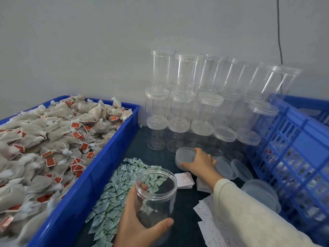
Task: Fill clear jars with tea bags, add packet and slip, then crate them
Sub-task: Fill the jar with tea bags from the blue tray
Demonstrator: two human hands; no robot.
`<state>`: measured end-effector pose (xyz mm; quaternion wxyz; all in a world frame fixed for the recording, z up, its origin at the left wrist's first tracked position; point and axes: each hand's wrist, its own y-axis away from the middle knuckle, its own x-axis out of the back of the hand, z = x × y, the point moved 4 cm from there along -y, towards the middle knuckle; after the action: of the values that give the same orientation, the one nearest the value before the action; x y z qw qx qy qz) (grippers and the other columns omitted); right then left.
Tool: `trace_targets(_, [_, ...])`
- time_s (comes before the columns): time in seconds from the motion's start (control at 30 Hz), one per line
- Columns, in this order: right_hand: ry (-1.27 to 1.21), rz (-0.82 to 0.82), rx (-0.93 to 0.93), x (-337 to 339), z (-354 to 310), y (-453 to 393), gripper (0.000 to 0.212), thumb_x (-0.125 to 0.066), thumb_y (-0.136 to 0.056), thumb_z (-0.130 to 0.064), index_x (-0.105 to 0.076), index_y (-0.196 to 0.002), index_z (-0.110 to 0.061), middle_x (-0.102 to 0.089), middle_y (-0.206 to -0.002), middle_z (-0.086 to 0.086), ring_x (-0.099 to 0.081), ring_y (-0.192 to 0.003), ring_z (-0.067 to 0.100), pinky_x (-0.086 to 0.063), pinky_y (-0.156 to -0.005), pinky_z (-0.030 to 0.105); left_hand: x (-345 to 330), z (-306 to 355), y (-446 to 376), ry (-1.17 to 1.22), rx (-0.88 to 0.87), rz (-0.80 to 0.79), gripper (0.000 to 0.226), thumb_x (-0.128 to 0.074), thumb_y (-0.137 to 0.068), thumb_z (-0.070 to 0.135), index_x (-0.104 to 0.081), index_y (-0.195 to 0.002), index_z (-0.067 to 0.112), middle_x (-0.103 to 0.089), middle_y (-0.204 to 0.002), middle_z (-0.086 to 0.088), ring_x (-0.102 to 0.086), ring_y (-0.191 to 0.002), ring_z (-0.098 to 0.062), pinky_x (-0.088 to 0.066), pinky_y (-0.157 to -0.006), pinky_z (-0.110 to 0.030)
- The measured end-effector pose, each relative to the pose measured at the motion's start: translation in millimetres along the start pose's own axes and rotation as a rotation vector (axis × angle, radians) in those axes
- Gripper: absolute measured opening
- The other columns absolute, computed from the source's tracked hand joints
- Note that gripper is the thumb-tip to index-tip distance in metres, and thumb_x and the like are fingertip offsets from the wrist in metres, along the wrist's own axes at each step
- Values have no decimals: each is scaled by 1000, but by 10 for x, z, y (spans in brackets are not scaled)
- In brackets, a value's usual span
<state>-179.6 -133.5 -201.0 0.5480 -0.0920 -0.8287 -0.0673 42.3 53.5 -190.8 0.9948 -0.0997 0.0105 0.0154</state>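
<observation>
My left hand (137,221) grips an empty, open clear jar (156,193) low in the middle, fingers behind it and thumb in front. My right hand (199,163) holds a clear lid (185,156) just above the dark table, beside a row of loose lids (233,168). Tea bags with red tags (49,145) fill the blue tray (99,175) on the left. A heap of small green-and-white packets (114,196) lies left of the jar. White slips with red print (185,180) sit between my hands. The blue slotted crate (292,139) stands at the right.
Stacked, lidded clear jars (195,104) stand against the grey wall at the back. More white slips (210,221) are scattered at the lower right under my sleeve. A stack of lids (261,193) leans near the crate. A dark cable (279,32) hangs down the wall.
</observation>
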Motion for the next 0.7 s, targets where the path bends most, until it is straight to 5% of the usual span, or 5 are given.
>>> trace_targets(0.2, [-23, 33, 20, 93, -42, 27, 105, -69, -65, -71, -26, -148, -24, -38, -150, 4, -33, -136, 30, -25, -106, 47, 61, 29, 49, -17, 18, 9, 102, -95, -47, 11, -41, -129, 37, -54, -122, 35, -52, -113, 14, -41, -95, -17])
trace_targets(0.43, [-120, 148, 160, 535, -368, 196, 93, -71, -73, -62, -32, -146, -22, -45, -145, 3, -38, -134, 29, -26, -106, 48, 139, 210, 114, -37, -53, 24, 102, -97, -44, 24, -41, -128, 36, -54, -123, 34, -50, -116, 13, -36, -85, 3])
trace_targets(0.6, [-257, 112, 383, 808, -882, 447, 80, -71, -81, -47, -33, -146, -20, -50, -138, 1, -46, -128, 22, -32, -109, 51, 357, 513, 141, -130, -122, 75, 97, -91, -37, 47, -40, -119, 59, -53, -120, 38, -52, -110, 16, -40, -79, 2])
trace_targets(0.7, [-346, 54, 532, 864, -1296, 646, 75, -72, -84, -37, -33, -145, -19, -52, -131, 1, -50, -118, 16, -40, -104, 42, 601, 725, 194, -235, -166, 131, 89, -90, -36, 61, -39, -107, 71, -53, -121, 37, -54, -108, 15, -43, -78, -1])
